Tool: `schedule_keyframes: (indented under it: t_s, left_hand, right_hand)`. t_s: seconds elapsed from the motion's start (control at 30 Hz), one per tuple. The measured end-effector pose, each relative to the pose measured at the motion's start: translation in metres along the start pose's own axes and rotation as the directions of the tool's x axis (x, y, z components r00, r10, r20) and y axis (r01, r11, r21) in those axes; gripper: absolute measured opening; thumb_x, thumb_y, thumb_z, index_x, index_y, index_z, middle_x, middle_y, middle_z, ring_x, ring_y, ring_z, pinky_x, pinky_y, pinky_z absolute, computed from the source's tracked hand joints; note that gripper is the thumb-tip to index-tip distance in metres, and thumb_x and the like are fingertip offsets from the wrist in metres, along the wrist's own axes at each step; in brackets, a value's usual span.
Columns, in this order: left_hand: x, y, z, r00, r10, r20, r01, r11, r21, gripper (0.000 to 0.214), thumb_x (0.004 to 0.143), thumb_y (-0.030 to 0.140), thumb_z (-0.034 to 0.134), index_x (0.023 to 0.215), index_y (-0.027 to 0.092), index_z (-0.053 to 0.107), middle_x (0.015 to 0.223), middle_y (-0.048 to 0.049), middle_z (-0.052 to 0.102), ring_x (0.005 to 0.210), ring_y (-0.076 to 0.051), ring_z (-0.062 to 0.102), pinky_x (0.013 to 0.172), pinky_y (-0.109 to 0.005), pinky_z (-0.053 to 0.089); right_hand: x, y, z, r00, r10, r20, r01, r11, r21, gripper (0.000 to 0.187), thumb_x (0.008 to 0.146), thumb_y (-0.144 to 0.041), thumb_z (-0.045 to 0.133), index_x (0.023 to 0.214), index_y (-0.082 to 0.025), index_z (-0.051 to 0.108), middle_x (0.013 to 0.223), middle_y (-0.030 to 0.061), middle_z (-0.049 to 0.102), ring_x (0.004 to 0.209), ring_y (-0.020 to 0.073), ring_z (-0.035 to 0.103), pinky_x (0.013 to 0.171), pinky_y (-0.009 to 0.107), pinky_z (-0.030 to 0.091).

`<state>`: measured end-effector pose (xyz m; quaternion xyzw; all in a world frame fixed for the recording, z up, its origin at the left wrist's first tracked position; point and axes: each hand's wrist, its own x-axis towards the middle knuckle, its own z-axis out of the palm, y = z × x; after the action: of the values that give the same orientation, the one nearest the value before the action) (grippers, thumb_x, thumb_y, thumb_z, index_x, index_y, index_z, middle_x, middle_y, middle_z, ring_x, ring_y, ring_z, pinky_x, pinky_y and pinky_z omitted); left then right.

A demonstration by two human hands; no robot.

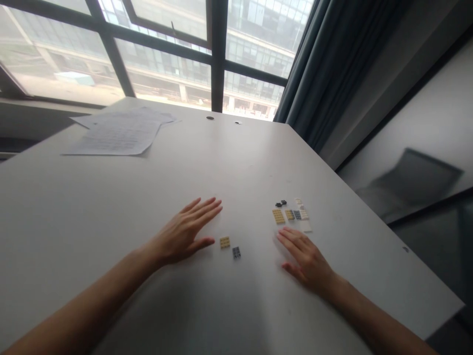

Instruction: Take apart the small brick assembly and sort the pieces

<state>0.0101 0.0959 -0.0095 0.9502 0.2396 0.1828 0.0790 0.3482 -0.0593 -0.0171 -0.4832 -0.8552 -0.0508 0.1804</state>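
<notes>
Flat on the white table, my left hand [190,229] has its fingers stretched out and holds nothing. Just right of its thumb lie a tan toy-brick plate [224,242] and a dark grey toy-brick plate [236,253], apart from each other. My right hand [305,256] rests with thumb and fingers apart, also holding nothing. Beyond its fingertips is a group of small pieces: a larger tan plate [278,216], another tan plate [288,214], a grey plate [297,215], white pieces [304,215] and small black pieces [281,203].
Printed papers [118,133] lie overlapping at the table's far left. Two round holes, one of them a dark grommet [210,118], sit near the back edge by the window. A dark curtain [314,64] hangs at the right; the table [207,167] edge slants down that side.
</notes>
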Motion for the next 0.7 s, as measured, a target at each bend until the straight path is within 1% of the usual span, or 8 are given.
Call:
schedule_keyframes:
  t_s: [0.07, 0.13, 0.23, 0.33, 0.43, 0.5, 0.6, 0.7]
  left_hand:
    - [-0.020, 0.009, -0.002, 0.988, 0.112, 0.102, -0.112, 0.994, -0.009, 0.075, 0.086, 0.062, 0.044, 0.147, 0.024, 0.022, 0.149, -0.0074, 0.034, 0.139, -0.027, 0.029, 0.116, -0.047, 0.015]
    - [-0.031, 0.023, -0.002, 0.973, 0.163, 0.164, -0.160, 0.987, -0.032, 0.083, 0.083, 0.065, 0.047, 0.148, 0.024, 0.019, 0.150, -0.0079, 0.032, 0.139, -0.029, 0.029, 0.117, -0.048, 0.014]
    - [-0.034, 0.039, 0.001, 0.962, 0.171, 0.213, -0.164, 0.985, -0.049, 0.088, 0.081, 0.069, 0.045, 0.149, 0.021, 0.015, 0.152, -0.0102, 0.027, 0.140, -0.029, 0.024, 0.117, -0.048, 0.010]
    - [-0.030, 0.044, 0.006, 0.955, 0.171, 0.241, -0.160, 0.985, -0.064, 0.087, 0.083, 0.068, 0.043, 0.149, 0.019, 0.015, 0.153, -0.0119, 0.023, 0.141, -0.029, 0.023, 0.117, -0.047, 0.010]
    - [-0.024, 0.044, 0.011, 0.946, 0.172, 0.275, -0.157, 0.985, -0.077, 0.084, 0.085, 0.066, 0.042, 0.149, 0.019, 0.015, 0.153, -0.0120, 0.023, 0.140, -0.028, 0.023, 0.117, -0.046, 0.011]
    - [-0.017, 0.045, 0.014, 0.941, 0.180, 0.286, -0.165, 0.983, -0.076, 0.083, 0.086, 0.065, 0.040, 0.149, 0.019, 0.015, 0.153, -0.0121, 0.023, 0.141, -0.028, 0.023, 0.117, -0.046, 0.011]
    - [0.000, 0.052, 0.021, 0.943, 0.208, 0.260, -0.195, 0.978, -0.075, 0.083, 0.085, 0.067, 0.038, 0.148, 0.017, 0.018, 0.152, -0.0136, 0.025, 0.141, -0.029, 0.022, 0.116, -0.048, 0.006]
    - [0.026, 0.067, 0.034, 0.946, 0.244, 0.215, -0.229, 0.969, -0.092, 0.084, 0.085, 0.069, 0.034, 0.147, 0.013, 0.024, 0.149, -0.0150, 0.031, 0.141, -0.028, 0.022, 0.117, -0.048, 0.000]
  right_hand:
    - [0.020, -0.028, 0.003, 0.997, -0.058, 0.053, 0.057, 0.998, 0.030, 0.057, 0.092, -0.047, 0.044, 0.136, -0.010, 0.044, 0.133, 0.0163, 0.053, 0.126, 0.0270, 0.045, 0.104, 0.044, 0.042]
    - [0.036, -0.051, 0.006, 0.992, -0.099, 0.078, 0.095, 0.994, 0.061, 0.060, 0.091, -0.050, 0.046, 0.134, -0.008, 0.046, 0.132, 0.0168, 0.054, 0.124, 0.0274, 0.046, 0.104, 0.044, 0.041]
    - [0.050, -0.074, 0.013, 0.989, -0.111, 0.093, 0.104, 0.991, 0.079, 0.062, 0.090, -0.053, 0.046, 0.132, -0.008, 0.048, 0.132, 0.0171, 0.053, 0.124, 0.0288, 0.045, 0.104, 0.044, 0.039]
    - [0.055, -0.082, 0.022, 0.987, -0.090, 0.130, 0.081, 0.994, 0.072, 0.064, 0.089, -0.054, 0.046, 0.133, -0.008, 0.047, 0.133, 0.0175, 0.053, 0.123, 0.0307, 0.045, 0.103, 0.046, 0.038]
    - [0.052, -0.079, 0.026, 0.985, -0.081, 0.154, 0.072, 0.995, 0.065, 0.063, 0.090, -0.054, 0.044, 0.134, -0.009, 0.046, 0.133, 0.0172, 0.053, 0.121, 0.0313, 0.045, 0.102, 0.046, 0.036]
    - [0.045, -0.071, 0.023, 0.984, -0.071, 0.162, 0.064, 0.997, 0.045, 0.061, 0.091, -0.052, 0.044, 0.134, -0.010, 0.046, 0.133, 0.0159, 0.053, 0.121, 0.0306, 0.045, 0.102, 0.046, 0.035]
    - [0.024, -0.049, 0.013, 0.989, -0.016, 0.147, 0.019, 1.000, -0.017, 0.055, 0.091, -0.048, 0.047, 0.133, -0.013, 0.048, 0.132, 0.0137, 0.055, 0.121, 0.0286, 0.046, 0.102, 0.044, 0.034]
    - [-0.008, -0.017, 0.001, 0.995, 0.024, 0.100, -0.016, 0.996, -0.085, 0.050, 0.091, -0.044, 0.049, 0.131, -0.015, 0.050, 0.129, 0.0121, 0.057, 0.121, 0.0285, 0.046, 0.100, 0.044, 0.034]
